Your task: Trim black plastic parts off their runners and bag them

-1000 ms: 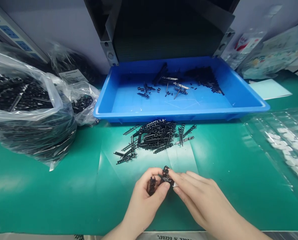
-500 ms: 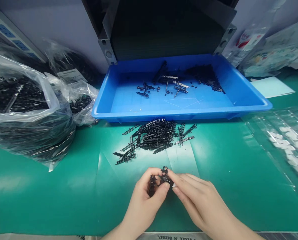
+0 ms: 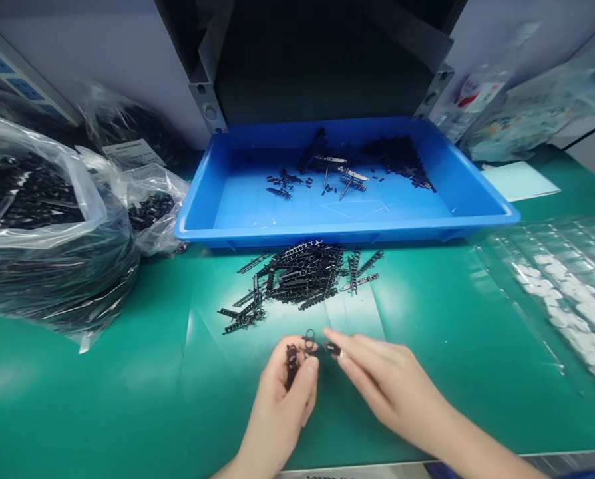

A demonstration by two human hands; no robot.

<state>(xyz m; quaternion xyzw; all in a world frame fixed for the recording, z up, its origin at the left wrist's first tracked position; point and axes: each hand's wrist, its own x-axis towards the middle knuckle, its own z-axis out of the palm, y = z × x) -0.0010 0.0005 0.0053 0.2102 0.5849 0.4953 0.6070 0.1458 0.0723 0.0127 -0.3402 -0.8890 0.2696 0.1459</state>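
My left hand (image 3: 287,389) is closed around several black plastic parts (image 3: 291,362). A black piece with a ring-shaped end (image 3: 310,339) stands up between its thumb and forefinger. Just to the right, my right hand (image 3: 387,372) pinches a small black part (image 3: 332,348) between thumb and fingers, close to the ringed piece; whether the two touch I cannot tell. Beyond both hands lies a pile of black ladder-like plastic strips (image 3: 307,273) on the green mat (image 3: 152,392), with a few loose strips at its sides.
Behind the pile stands a blue tray (image 3: 347,236) with scattered black parts and thin metal-looking pieces. At left are a big clear bag of black parts (image 3: 42,266) and a smaller bag (image 3: 152,213). Clear plastic trays with white pieces (image 3: 552,293) lie at right, below a pale paper (image 3: 522,181).
My hands have come slightly apart; the small black part in my right hand has moved away from my left thumb. The whole view has shifted a little.
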